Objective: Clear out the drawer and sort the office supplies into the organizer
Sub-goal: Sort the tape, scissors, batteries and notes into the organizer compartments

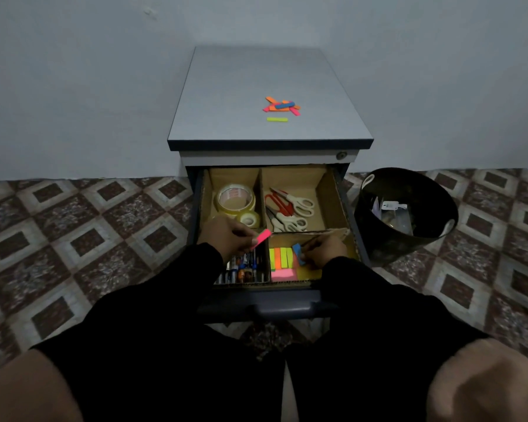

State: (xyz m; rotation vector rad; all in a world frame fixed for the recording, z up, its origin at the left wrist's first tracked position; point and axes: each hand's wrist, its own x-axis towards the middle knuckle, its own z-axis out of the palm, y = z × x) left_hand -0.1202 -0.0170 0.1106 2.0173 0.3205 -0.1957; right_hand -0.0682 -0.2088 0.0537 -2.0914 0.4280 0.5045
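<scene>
Sorting looks mostly done: the drawer [345, 208] holds a four-part cardboard organizer [260, 196] with two tape rolls [235, 201], three scissors [290, 208], pens [244, 268] and sticky flags [282, 257]. A small pile of flags [282, 105] waits on the cabinet top [226, 111]. Left hand [229, 236] pinches a pink flag [261, 239]; right hand [323, 249] pinches a blue flag [298, 253] over the flag section.
</scene>
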